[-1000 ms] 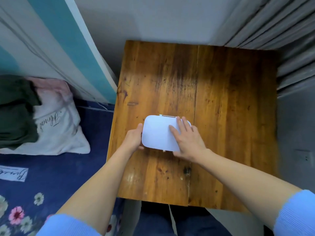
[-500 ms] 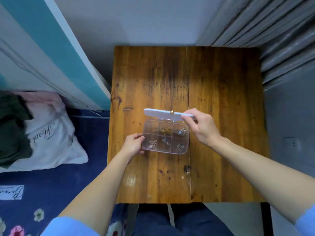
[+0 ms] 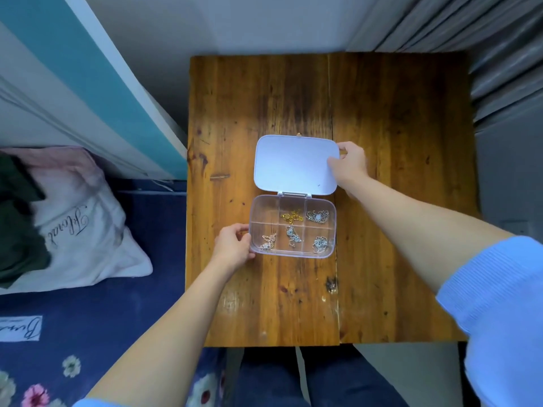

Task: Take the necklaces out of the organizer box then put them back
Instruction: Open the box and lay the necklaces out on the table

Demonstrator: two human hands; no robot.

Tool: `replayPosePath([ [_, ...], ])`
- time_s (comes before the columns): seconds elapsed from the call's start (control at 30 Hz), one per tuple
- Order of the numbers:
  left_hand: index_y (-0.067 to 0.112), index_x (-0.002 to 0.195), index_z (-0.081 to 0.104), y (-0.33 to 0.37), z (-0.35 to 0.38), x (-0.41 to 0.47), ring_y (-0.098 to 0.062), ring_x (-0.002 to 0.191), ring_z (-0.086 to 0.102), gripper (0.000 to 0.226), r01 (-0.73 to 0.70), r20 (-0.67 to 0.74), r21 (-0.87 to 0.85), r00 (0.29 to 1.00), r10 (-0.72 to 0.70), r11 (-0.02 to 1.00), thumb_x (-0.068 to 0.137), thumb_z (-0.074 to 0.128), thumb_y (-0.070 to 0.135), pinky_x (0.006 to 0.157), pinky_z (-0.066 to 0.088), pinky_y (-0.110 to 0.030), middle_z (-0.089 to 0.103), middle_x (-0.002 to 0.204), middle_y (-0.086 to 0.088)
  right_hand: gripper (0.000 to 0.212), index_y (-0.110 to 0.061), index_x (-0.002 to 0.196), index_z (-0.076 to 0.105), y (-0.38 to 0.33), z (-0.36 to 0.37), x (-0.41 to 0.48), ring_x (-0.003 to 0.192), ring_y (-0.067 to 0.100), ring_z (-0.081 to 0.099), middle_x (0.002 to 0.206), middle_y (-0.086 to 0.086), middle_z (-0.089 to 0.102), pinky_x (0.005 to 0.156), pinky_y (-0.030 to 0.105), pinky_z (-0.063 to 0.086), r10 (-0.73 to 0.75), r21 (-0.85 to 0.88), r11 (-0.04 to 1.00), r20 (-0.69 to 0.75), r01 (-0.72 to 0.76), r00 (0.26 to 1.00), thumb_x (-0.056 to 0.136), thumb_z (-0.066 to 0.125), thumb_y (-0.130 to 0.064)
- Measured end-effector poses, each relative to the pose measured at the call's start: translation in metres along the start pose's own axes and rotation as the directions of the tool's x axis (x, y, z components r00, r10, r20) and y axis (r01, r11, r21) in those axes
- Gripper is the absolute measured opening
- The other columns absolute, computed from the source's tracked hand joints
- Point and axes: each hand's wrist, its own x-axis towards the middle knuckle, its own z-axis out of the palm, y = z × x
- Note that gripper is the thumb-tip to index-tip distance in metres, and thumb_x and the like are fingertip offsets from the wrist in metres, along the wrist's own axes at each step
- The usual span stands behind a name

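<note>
A clear organizer box [image 3: 264,211] lies open on the wooden table [image 3: 396,142], its pale lid [image 3: 293,165] folded flat away from me. Its compartments hold several necklaces: a gold one [image 3: 291,216], a silver one [image 3: 317,216], a rose-gold one [image 3: 268,241], and two more silver ones [image 3: 293,235] [image 3: 321,243]. The top-left compartment looks empty. My left hand [image 3: 233,246] grips the box's left edge. My right hand [image 3: 349,164] holds the lid's right edge.
A bed with a dark blue floral cover [image 3: 88,318] and a white pillow [image 3: 82,230] lies left of the table. Grey curtains [image 3: 505,54] hang at the right. My legs [image 3: 293,377] are under the table's near edge.
The box was shut under both hands; my right hand lifted the lid and swung it fully back until it lies flat. My left hand stayed on the box's left edge.
</note>
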Motion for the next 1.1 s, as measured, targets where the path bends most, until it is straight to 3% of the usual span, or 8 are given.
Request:
replayPosePath([
  [0.27,0.012,0.119,0.060,-0.004,0.008,-0.004,-0.014,0.067,0.071,0.023,0.000,-0.035,-0.060,0.999,-0.003,0.998,0.100,0.046,0.014,0.050,0.052,-0.012,0.070,0.093,-0.004,0.039,-0.013,0.122,0.051,0.007,0.001,-0.008,0.094,0.022,0.055,0.115,0.008,0.057,0.061,0.024,0.048,0.122,-0.044,0.992,0.084,-0.118,0.989,0.086,0.068,-0.017],
  [0.33,0.010,0.117,0.061,-0.005,0.008,-0.005,-0.016,0.067,0.071,0.023,0.013,-0.050,-0.068,0.999,-0.016,0.998,0.100,0.045,0.014,0.054,0.055,-0.016,0.070,0.096,-0.006,0.038,-0.015,0.120,0.054,0.005,-0.010,-0.022,0.093,0.019,0.053,0.117,0.006,0.058,0.066,0.025,0.043,0.013,-0.115,0.993,0.028,-0.009,1.000,0.086,0.068,-0.021],
  [0.4,0.010,0.116,0.062,-0.006,0.009,-0.005,-0.018,0.068,0.072,0.023,0.021,-0.060,-0.077,0.998,-0.026,0.997,0.100,0.046,0.014,0.061,0.058,-0.022,0.070,0.098,-0.008,0.027,-0.016,0.112,0.060,0.005,-0.020,-0.046,0.088,0.016,0.053,0.108,0.003,0.060,0.067,0.023,0.036,-0.227,-0.207,0.955,-0.056,0.211,0.972,0.087,0.065,-0.023],
  [0.47,0.009,0.115,0.062,-0.006,0.009,-0.006,-0.020,0.068,0.072,0.022,0.027,-0.065,-0.098,0.997,-0.033,0.995,0.100,0.046,0.013,0.065,0.059,-0.026,0.070,0.097,-0.009,0.014,-0.017,0.100,0.067,0.004,-0.021,-0.074,0.082,0.016,0.058,0.096,0.000,0.066,0.062,0.022,0.037,-0.402,-0.239,0.884,0.047,0.401,0.914,0.088,0.062,-0.023],
  [0.6,0.013,0.107,0.062,-0.006,0.010,-0.005,-0.018,0.069,0.073,0.016,0.047,-0.069,-0.148,0.996,-0.057,0.988,0.099,0.048,0.014,0.066,0.060,-0.026,0.068,0.092,-0.005,0.018,-0.019,0.099,0.072,0.009,0.006,-0.106,0.092,0.024,0.065,0.099,0.001,0.074,0.076,0.034,0.052,-0.341,-0.402,0.753,0.438,0.521,0.832,0.091,0.056,-0.023],
  [0.67,0.015,0.103,0.062,-0.007,0.012,-0.004,-0.019,0.068,0.073,0.013,0.063,-0.085,-0.182,0.993,-0.079,0.981,0.099,0.049,0.014,0.069,0.061,-0.028,0.067,0.090,-0.003,0.021,-0.017,0.105,0.070,0.009,0.020,-0.106,0.096,0.030,0.065,0.103,0.007,0.073,0.079,0.038,0.051,-0.331,-0.483,0.677,0.474,0.555,0.816,0.091,0.055,-0.023],
  [0.83,0.014,0.095,0.061,-0.007,0.020,0.001,-0.013,0.054,0.069,0.013,0.062,-0.121,-0.253,0.988,-0.095,0.966,0.099,0.048,0.012,0.056,0.056,-0.020,0.065,0.077,0.003,0.020,-0.014,0.104,0.067,0.006,0.047,-0.096,0.095,0.038,0.065,0.103,0.015,0.070,0.067,0.036,0.042,-0.338,-0.640,0.503,0.473,0.581,0.814,0.089,0.054,-0.019],
  [1.1,0.006,0.111,0.061,-0.003,0.019,0.009,-0.017,0.061,0.069,0.018,0.083,-0.088,-0.301,0.990,-0.114,0.950,0.100,0.049,0.013,0.062,0.058,-0.022,0.068,0.094,-0.010,0.008,-0.014,0.090,0.070,-0.001,0.049,-0.084,0.087,0.033,0.064,0.094,0.010,0.071,0.071,0.038,0.052,-0.274,-0.577,0.665,0.401,0.473,0.874,0.085,0.064,-0.017],
])
